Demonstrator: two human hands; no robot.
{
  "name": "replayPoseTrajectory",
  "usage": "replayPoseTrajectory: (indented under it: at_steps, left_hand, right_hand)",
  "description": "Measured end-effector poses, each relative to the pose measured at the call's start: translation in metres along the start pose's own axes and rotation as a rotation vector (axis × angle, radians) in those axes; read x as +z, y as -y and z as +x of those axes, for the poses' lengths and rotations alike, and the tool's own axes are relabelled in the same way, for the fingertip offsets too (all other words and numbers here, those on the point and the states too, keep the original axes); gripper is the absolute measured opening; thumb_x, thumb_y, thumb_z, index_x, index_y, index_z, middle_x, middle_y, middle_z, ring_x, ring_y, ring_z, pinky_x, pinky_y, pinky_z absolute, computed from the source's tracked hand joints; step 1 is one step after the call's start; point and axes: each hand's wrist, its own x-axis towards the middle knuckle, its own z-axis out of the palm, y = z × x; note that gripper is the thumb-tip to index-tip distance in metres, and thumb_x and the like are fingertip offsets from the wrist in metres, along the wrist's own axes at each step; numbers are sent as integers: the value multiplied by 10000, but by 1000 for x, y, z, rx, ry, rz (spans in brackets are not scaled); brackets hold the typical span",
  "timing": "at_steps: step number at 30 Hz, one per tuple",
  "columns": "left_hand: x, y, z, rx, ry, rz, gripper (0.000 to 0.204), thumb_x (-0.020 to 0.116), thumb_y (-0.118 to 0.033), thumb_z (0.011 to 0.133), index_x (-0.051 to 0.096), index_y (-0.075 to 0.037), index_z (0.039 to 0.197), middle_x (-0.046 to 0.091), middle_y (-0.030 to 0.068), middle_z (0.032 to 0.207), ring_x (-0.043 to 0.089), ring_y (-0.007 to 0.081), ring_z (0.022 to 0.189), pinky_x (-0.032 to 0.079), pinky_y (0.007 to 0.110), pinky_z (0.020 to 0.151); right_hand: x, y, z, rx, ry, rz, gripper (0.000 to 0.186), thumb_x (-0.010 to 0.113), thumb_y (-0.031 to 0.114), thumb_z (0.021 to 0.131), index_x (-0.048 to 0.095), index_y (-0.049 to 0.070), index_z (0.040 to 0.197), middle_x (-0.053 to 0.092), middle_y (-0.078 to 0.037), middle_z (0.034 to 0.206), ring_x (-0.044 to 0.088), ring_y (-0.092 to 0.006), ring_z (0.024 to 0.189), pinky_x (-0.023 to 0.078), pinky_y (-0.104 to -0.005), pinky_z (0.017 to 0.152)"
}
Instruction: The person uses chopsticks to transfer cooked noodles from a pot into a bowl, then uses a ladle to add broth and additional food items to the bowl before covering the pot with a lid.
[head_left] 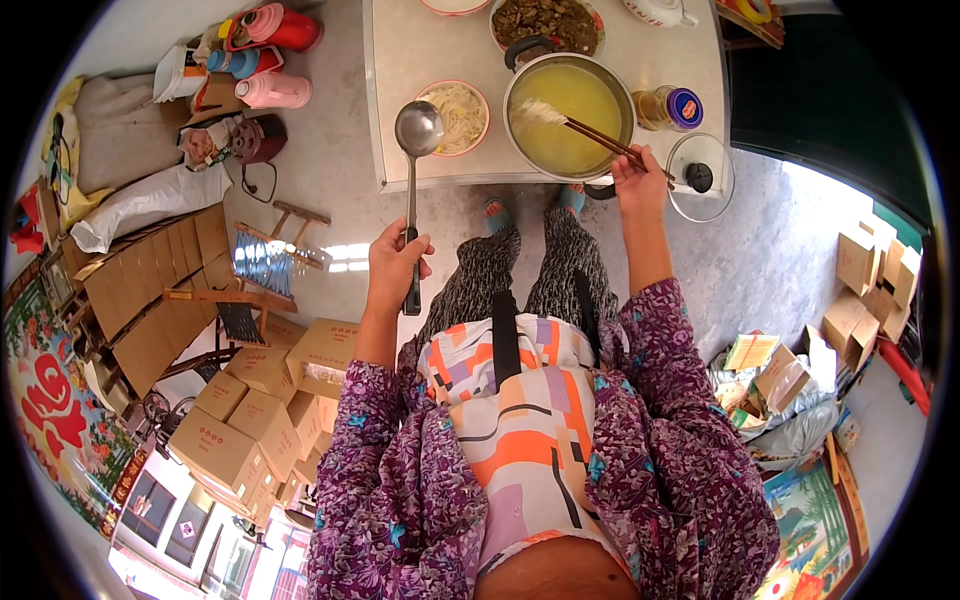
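My left hand (398, 262) is closed round the black handle of a metal ladle (419, 127). The ladle's bowl is up over the table edge, beside a bowl of pale noodles (462, 122). In my right hand (641, 180) is a pair of dark chopsticks (606, 138), reaching over a pot (626, 100) of yellow-green broth (580, 92). A pale clump of noodles (540, 112) is at the chopstick tips, at the left side of the broth. Just right of my right hand lies a glass lid (712, 208) with a black knob, over the table's near edge.
On the table (400, 70) stand a jar with a purple lid (684, 108), a dish of brown food (548, 22) and a white teapot (660, 10). Cardboard boxes (225, 440) and a low folding stool (268, 258) are at left. Thermos flasks (275, 90) stand at far left.
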Motion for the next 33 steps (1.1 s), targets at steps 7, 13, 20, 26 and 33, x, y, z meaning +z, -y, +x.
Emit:
replayPoseTrajectory:
  at_steps: [7, 13, 20, 26, 33]
  left_hand:
    - [-5, 4, -1, 8, 12, 22, 427, 620, -88, 842, 505, 42, 1232, 627, 76, 742, 519, 79, 457, 423, 199, 420]
    - [-7, 6, -1, 27, 14, 2, 403, 621, -89, 840, 521, 39, 1208, 628, 74, 744, 520, 79, 460, 418, 196, 421]
    - [-8, 9, -2, 22, -26, -28, 353, 612, -65, 824, 549, 35, 1157, 624, 61, 721, 515, 79, 446, 423, 207, 407]
    - [-13, 15, 0, 25, -27, -58, 354, 612, -68, 827, 553, 31, 1161, 624, 62, 722, 512, 77, 443, 429, 207, 407]
    - [-16, 17, -4, 39, -58, -92, 406, 624, -83, 835, 520, 48, 1206, 625, 76, 736, 515, 78, 450, 426, 207, 414]
  right_hand:
    - [3, 20, -13, -10, 28, 68, 190, 558, 196, 920, 584, 10, 888, 610, -73, 739, 608, -181, 628, 545, -329, 601]
    - [18, 49, -29, -43, 66, 82, 190, 552, 189, 925, 574, 1, 908, 598, -68, 736, 597, -177, 619, 533, -314, 592]
    - [37, 72, -44, -77, 95, 98, 187, 576, 188, 906, 582, 2, 898, 585, -69, 737, 574, -189, 618, 515, -308, 580]
    - [64, 82, -68, -54, 207, 90, 166, 579, 176, 902, 606, 13, 888, 609, -77, 750, 579, -191, 624, 529, -316, 591]
    - [106, 53, -83, -2, 351, 28, 194, 573, 197, 917, 607, 7, 899, 624, -81, 762, 596, -185, 628, 535, -317, 577]
